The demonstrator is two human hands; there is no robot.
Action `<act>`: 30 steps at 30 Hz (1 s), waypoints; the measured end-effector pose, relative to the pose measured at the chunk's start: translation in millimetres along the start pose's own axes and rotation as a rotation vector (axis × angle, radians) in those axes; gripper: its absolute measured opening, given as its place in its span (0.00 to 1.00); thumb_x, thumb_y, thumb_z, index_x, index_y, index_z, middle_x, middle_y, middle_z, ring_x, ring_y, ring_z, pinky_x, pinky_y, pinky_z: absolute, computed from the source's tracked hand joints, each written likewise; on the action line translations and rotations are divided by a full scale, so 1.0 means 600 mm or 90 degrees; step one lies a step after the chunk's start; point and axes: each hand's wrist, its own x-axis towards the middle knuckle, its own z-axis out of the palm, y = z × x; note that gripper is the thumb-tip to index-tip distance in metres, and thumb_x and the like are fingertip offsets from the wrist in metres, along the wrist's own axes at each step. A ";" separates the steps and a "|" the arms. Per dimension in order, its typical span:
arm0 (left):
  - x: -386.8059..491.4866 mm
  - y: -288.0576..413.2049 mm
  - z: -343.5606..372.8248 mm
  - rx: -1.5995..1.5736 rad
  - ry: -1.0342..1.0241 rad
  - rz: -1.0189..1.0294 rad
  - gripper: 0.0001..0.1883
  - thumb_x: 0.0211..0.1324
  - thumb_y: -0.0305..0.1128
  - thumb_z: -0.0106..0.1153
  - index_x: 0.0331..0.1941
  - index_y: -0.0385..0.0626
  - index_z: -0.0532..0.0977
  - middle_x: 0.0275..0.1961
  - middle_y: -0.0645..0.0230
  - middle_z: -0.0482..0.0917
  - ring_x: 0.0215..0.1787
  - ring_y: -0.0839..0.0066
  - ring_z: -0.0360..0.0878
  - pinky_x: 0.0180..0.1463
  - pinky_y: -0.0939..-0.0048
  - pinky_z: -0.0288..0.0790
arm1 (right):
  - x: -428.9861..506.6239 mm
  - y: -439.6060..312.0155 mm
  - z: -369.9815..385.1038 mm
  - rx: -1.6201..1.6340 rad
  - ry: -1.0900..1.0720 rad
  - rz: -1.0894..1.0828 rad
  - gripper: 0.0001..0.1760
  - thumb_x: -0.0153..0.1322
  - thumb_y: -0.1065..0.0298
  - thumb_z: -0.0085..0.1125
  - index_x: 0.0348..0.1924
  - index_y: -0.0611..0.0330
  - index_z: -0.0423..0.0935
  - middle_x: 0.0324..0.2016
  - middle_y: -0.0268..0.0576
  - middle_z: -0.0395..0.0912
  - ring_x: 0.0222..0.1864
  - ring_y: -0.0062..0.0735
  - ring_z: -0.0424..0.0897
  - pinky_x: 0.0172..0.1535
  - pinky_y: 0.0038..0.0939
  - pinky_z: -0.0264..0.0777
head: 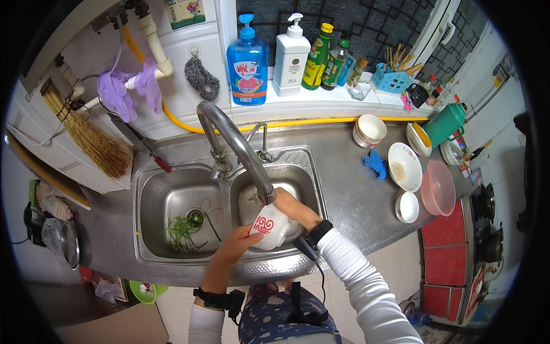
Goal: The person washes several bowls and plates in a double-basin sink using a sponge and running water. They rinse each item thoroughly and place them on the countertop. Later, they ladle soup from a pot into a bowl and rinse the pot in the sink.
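A white bowl with a red pattern [270,228] is tilted over the right sink basin [245,189], just under the mouth of the curved metal faucet [234,142]. My left hand [238,241] grips its near left side, the thumb lying on the patterned wall. My right hand [294,208] reaches to the bowl's far right side beside the faucet mouth; its fingertips are hidden, so I cannot tell whether it grips the bowl. In the left basin [172,185], green leafy scraps [182,230] lie around the drain.
To the right on the steel counter [343,193] are stacked bowls [370,129], a blue cloth [375,164], a large white bowl [405,167], a small bowl [407,207] and a pink basin [438,188]. Bottles [248,64] line the sill. A red-handled tool [161,163] lies behind the left basin.
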 end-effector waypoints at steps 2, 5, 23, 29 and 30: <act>-0.005 0.003 -0.008 0.014 0.018 -0.013 0.14 0.64 0.29 0.50 0.50 0.36 0.73 0.45 0.70 0.78 0.46 0.83 0.73 0.52 0.78 0.66 | 0.001 0.026 0.005 0.330 0.035 0.103 0.31 0.73 0.42 0.44 0.42 0.69 0.74 0.33 0.50 0.78 0.32 0.38 0.78 0.37 0.38 0.72; -0.003 -0.002 -0.019 -0.046 0.042 -0.008 0.14 0.65 0.30 0.48 0.50 0.35 0.72 0.47 0.68 0.78 0.48 0.80 0.73 0.54 0.75 0.66 | -0.009 0.057 0.018 0.634 0.000 0.221 0.31 0.73 0.42 0.40 0.50 0.63 0.73 0.42 0.52 0.78 0.40 0.47 0.78 0.47 0.48 0.72; 0.056 -0.071 -0.017 -0.151 0.192 0.116 0.10 0.64 0.30 0.50 0.45 0.38 0.75 0.39 0.73 0.78 0.40 0.84 0.71 0.46 0.78 0.65 | -0.051 -0.049 0.097 -0.460 0.233 -0.392 0.13 0.66 0.63 0.52 0.40 0.57 0.78 0.28 0.51 0.79 0.32 0.52 0.77 0.38 0.47 0.69; 0.018 -0.016 -0.052 0.237 0.035 0.055 0.09 0.61 0.28 0.53 0.43 0.39 0.77 0.40 0.77 0.78 0.42 0.84 0.72 0.47 0.77 0.65 | -0.046 -0.035 0.032 -0.541 0.066 -0.477 0.18 0.69 0.57 0.48 0.25 0.59 0.81 0.17 0.49 0.75 0.22 0.50 0.75 0.30 0.46 0.69; 0.012 -0.007 -0.055 0.261 0.039 0.038 0.11 0.60 0.27 0.53 0.46 0.37 0.77 0.45 0.73 0.79 0.48 0.82 0.73 0.53 0.77 0.65 | -0.028 -0.024 0.023 -0.383 0.082 -0.364 0.23 0.70 0.55 0.46 0.19 0.63 0.77 0.15 0.54 0.73 0.19 0.55 0.72 0.27 0.48 0.66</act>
